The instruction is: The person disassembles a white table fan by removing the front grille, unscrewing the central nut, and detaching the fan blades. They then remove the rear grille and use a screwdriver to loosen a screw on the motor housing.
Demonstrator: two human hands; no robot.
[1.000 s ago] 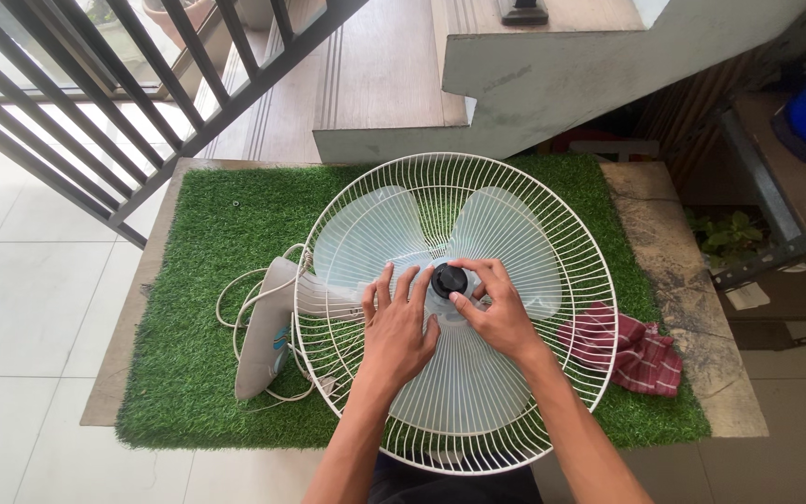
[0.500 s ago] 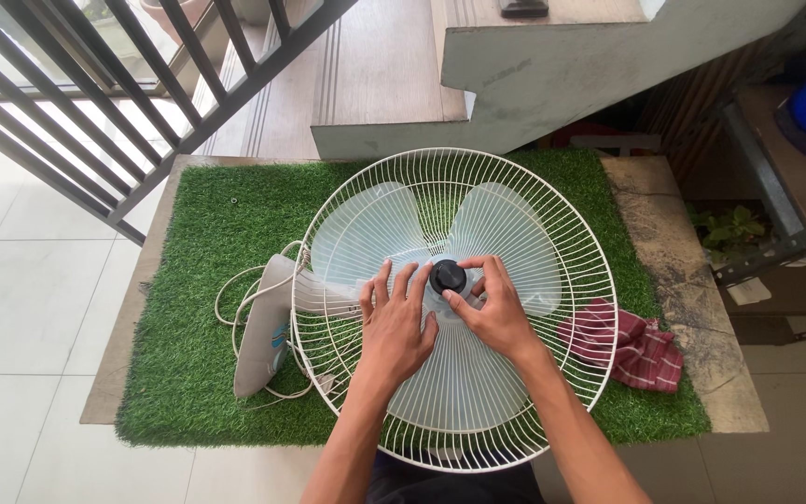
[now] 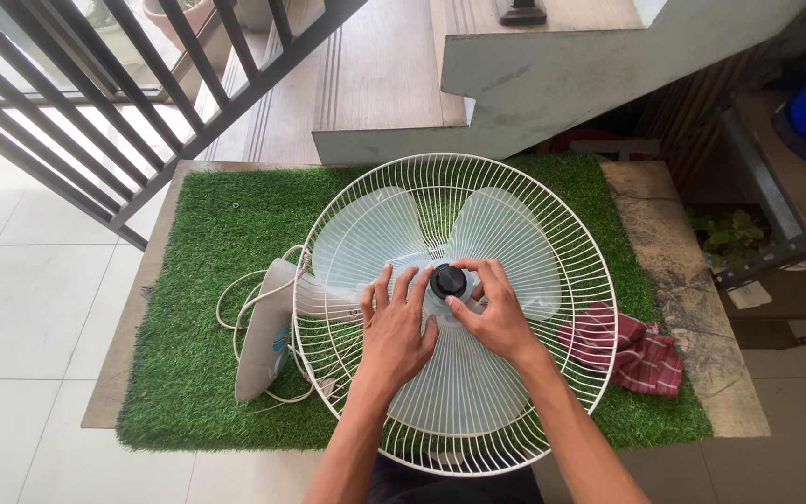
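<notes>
A: Noting hands. The left hand is lying flat, fingers spread wide, pressing on the pale translucent fan blade just left of the hub. It is grasping nothing, only bracing.

B: And the right hand?

A: It is curling narrow around the black blade cap, thumb and fingertips pinching the knob from its right side. The cap is sitting between the two hands, at the middle of the blade, inside the white wire rear guard.

B: Where is everything else lying?

A: The fan's grey-white stand and coiled cord are lying out beyond the left hand. A red checked cloth is lying beyond the right wrist, on the green turf mat.

B: What is this grip asking for, in your judgement?

A: The flat palm should be stopping the blade from spinning while the pinch is turning the knob. Fingers are best kept evenly around the cap, wrist doing the rotating, with pressure straight along the shaft so the thin plastic isn't flexing.
</notes>
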